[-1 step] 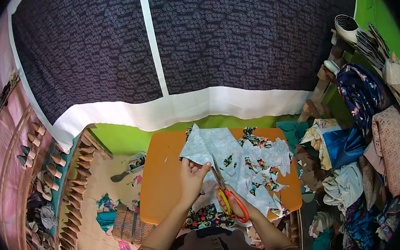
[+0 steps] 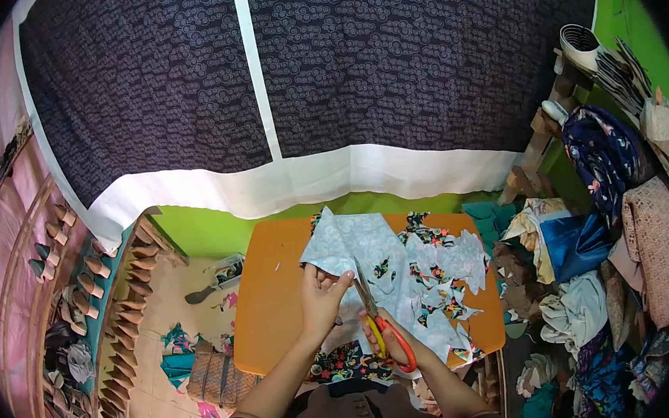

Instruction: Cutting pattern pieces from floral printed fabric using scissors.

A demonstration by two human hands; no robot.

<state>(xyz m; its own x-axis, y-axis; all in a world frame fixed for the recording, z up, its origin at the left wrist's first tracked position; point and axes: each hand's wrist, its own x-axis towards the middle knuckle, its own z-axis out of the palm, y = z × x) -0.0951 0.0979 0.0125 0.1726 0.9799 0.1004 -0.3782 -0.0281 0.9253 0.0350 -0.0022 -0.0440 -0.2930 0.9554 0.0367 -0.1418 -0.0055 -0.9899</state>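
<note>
My left hand point(image 2: 323, 296) pinches the edge of a fabric piece point(image 2: 377, 237), pale on its upturned side, with the thumb on top. In my right hand point(image 2: 394, 342) is a pair of scissors point(image 2: 372, 305) with one yellow and one red-orange handle loop. Its blades point away from me and meet the fabric just right of my left thumb. The fabric lies over the middle of an orange table point(image 2: 272, 318). Dark floral fabric point(image 2: 348, 365) shows at the table's near edge, in front of my body.
Several cut scraps point(image 2: 436, 280), pale or dark floral, cover the table's right part. Heaped cloths point(image 2: 573, 311) fill the right side. Shoe-shaped forms point(image 2: 129, 316) line racks on the left. A patterned dark curtain point(image 2: 385, 61) hangs behind; scraps point(image 2: 176, 342) lie on the floor.
</note>
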